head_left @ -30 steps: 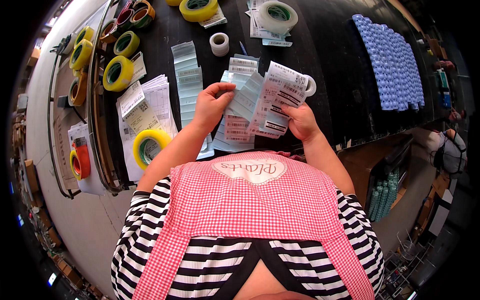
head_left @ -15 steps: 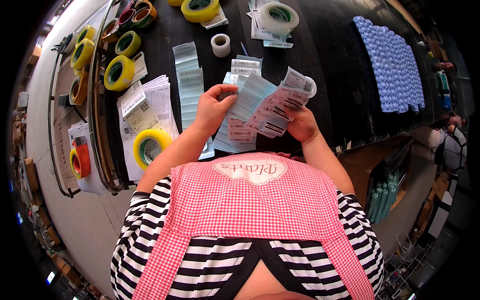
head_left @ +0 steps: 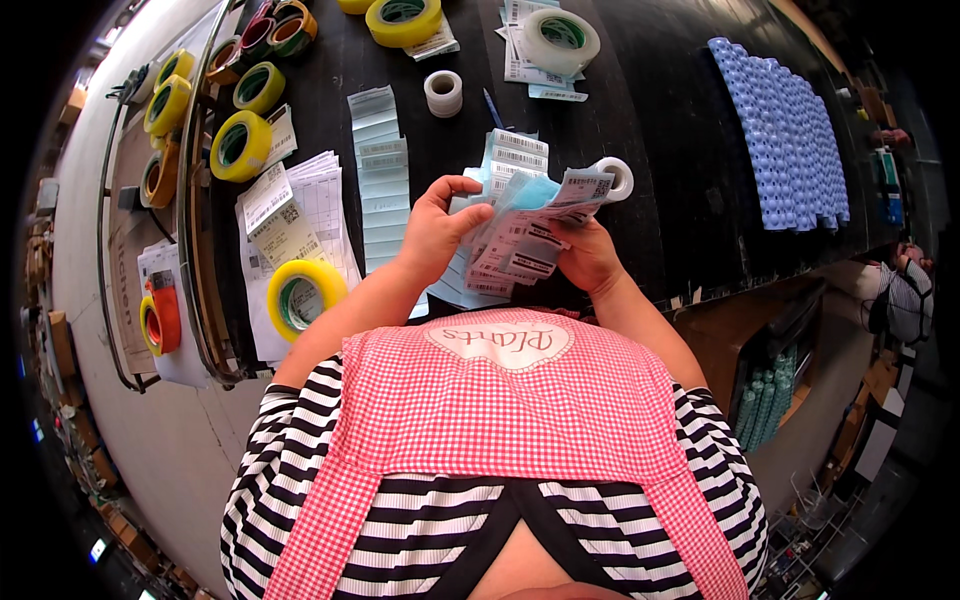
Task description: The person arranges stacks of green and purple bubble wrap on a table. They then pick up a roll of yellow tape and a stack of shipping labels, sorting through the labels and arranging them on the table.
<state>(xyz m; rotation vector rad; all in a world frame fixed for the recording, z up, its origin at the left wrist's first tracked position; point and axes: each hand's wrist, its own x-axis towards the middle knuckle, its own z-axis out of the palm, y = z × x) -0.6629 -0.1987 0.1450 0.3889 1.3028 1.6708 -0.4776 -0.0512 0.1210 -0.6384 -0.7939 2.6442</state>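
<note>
Both hands are over the black table in front of my chest. My left hand (head_left: 437,228) has its thumb and curled forefinger at the left edge of a strip of barcode labels (head_left: 520,150) on pale-blue backing, closed on it as far as I can see. My right hand (head_left: 592,258) grips a folded bunch of printed label sheets (head_left: 535,238), pale blue on the back, with the thumb on top. These sheets overlap the strip and hide part of it. Just beyond the right hand is a white roll (head_left: 615,178), partly covered by the labels.
A pale-blue label strip (head_left: 381,180) lies left of my hands. Farther left are papers (head_left: 330,215) under a yellow tape roll (head_left: 305,300). A small white roll (head_left: 443,94), pen (head_left: 492,108) and clear tape roll (head_left: 553,43) lie beyond; blue rolls (head_left: 780,140) stand right.
My left hand has shifted slightly right, its thumb and forefinger parting a little. My right hand has moved left with the label sheets, which are now bunched closer, and the barcode strip shows farther right.
</note>
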